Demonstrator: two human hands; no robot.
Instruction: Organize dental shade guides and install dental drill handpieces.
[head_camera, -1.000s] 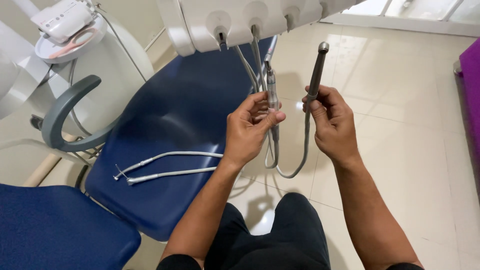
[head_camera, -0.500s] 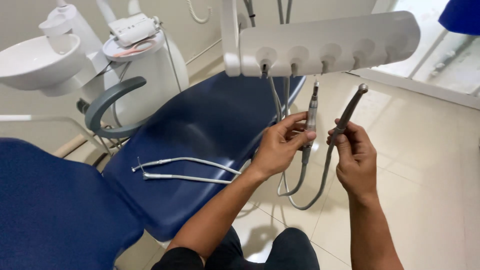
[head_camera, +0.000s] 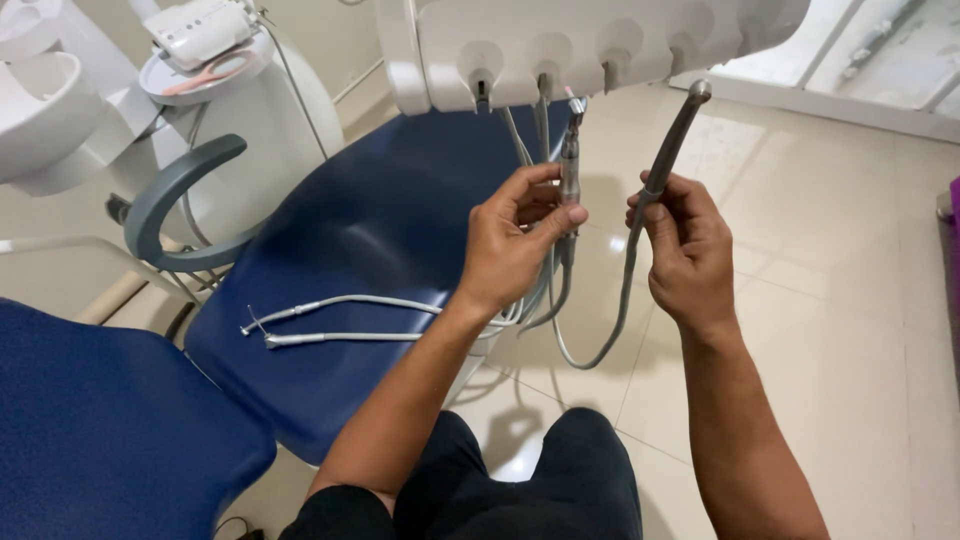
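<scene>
Below the white instrument tray (head_camera: 600, 45), whose top and right end are cut off by the frame, I see both hands raised side by side; the left hand (head_camera: 515, 240) pinches a slim silver handpiece (head_camera: 571, 165) between thumb and fingertips, holding it upright just under the tray's row of holders; its tip is too small for me to make out; the right hand (head_camera: 685, 250) is closed around a darker grey handpiece (head_camera: 672, 140), which tilts up to the right so its head sits just beside the tray's lower edge; the palm side of that grip is hidden from me; grey hoses (head_camera: 590, 330) hang from both tools in a loop below the tray, and where they join the tray is partly covered by the left hand; left of the tray and lower, two thin metal tubes (head_camera: 340, 320) lie on the blue dental chair (head_camera: 330, 250); their far ends vanish behind the left forearm; further left of the tray, a white basin (head_camera: 40, 110) is cut off at the frame edge.
</scene>
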